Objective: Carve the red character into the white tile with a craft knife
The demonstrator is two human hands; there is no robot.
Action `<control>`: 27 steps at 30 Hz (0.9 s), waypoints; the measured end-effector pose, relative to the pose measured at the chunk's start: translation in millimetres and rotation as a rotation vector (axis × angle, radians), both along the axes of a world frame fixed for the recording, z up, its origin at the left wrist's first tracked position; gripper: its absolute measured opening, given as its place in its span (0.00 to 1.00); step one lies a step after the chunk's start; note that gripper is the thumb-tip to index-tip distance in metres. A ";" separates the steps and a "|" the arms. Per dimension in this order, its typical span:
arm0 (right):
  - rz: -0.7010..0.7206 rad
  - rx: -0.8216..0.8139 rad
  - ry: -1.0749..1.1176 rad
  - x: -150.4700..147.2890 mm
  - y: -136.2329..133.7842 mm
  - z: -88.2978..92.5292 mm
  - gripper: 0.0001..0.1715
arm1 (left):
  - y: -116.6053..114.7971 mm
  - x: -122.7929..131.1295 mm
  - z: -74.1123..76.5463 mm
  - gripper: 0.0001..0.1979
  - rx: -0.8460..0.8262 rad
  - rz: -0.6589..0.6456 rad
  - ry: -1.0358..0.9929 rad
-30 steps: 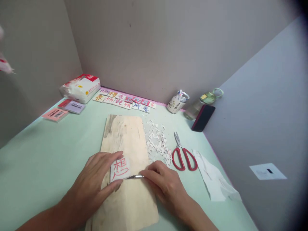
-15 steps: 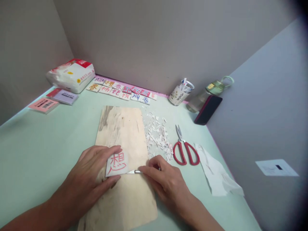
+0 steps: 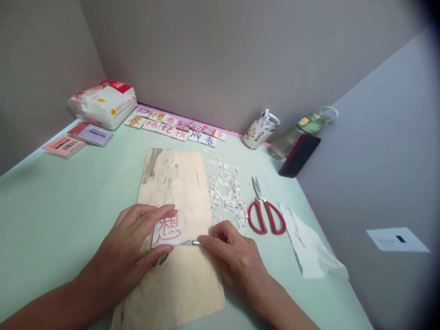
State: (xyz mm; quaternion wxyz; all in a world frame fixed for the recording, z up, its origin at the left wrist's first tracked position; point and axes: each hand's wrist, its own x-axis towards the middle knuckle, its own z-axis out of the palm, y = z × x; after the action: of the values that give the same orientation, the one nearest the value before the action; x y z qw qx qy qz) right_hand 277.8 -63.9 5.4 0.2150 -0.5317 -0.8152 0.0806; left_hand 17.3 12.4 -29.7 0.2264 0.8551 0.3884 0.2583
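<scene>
Knife [image 3: 194, 243]: tip left, axis crosswise | right hand [image 3: 235, 256]: gripping knife | left hand [image 3: 125, 247]: holding tile [image 3: 168, 230]

Left hand [image 3: 132, 238]: bare; broad, smooth back, slender fingers with rounded tips.
Left forearm [image 3: 65, 293]: bare along the length I can see; plain, unmarked, narrowing towards the wrist.
Right hand [image 3: 239, 254]: bare; rounded knuckles, smooth back, likewise slender in the fingers.
Right forearm [image 3: 280, 302]: bare along its visible length, tapering to the wrist.
Nails: too small to make out.
</scene>
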 end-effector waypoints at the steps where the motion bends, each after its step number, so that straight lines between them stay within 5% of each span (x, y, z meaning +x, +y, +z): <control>1: -0.003 0.009 0.002 -1.3 -0.5 -0.3 0.15 | -0.8 0.9 0.2 0.24 -0.004 0.016 -0.011; 27: 0.002 -0.019 0.183 0.5 1.3 -5.8 0.14 | -3.8 4.2 0.8 0.23 -0.031 0.040 -0.051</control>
State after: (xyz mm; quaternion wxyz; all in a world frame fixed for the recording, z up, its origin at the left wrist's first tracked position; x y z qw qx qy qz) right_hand 278.3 -62.6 -0.5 0.2834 -0.5233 -0.7920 0.1365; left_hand 21.5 8.6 -28.9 0.2441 0.8368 0.4033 0.2784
